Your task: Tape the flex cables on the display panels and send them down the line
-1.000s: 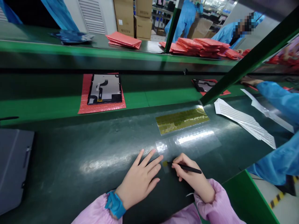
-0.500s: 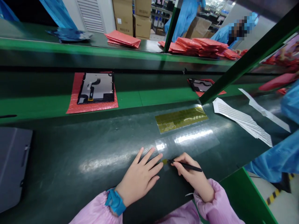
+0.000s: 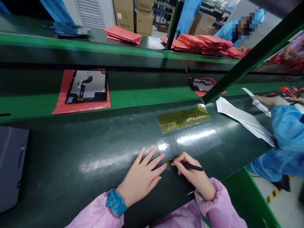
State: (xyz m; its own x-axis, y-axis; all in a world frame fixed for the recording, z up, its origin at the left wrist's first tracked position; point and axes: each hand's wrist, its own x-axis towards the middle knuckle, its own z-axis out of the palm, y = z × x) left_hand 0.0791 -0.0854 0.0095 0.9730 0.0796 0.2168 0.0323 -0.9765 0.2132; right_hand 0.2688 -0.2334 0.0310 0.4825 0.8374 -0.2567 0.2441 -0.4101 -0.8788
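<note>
My left hand (image 3: 142, 177) lies flat on the dark work surface, fingers spread, with a blue band at the wrist. Its fingertips are close to a small yellow film piece (image 3: 166, 161). Pinched in my right hand (image 3: 191, 169) is a pair of black tweezers (image 3: 192, 166), whose tip points at that yellow piece; whether the tip grips it is too small to tell. Beyond my hands lies a clear plastic sheet (image 3: 199, 146) with bright glare. Behind it is a sheet of yellow film pieces (image 3: 182, 119).
On the green belt, a display panel (image 3: 91, 84) rests on a red bubble bag (image 3: 61, 95); another panel (image 3: 201, 85) lies farther right. White label sheets (image 3: 244, 120) lie near a co-worker's blue sleeve (image 3: 287, 126). A green post (image 3: 251, 57) slants across. A grey case (image 3: 13, 164) stands left.
The panels on the belt have shifted left, the nearer one most. A co-worker's hand and sleeve have come in at the right, over the white strip. My hands stay almost in place.
</note>
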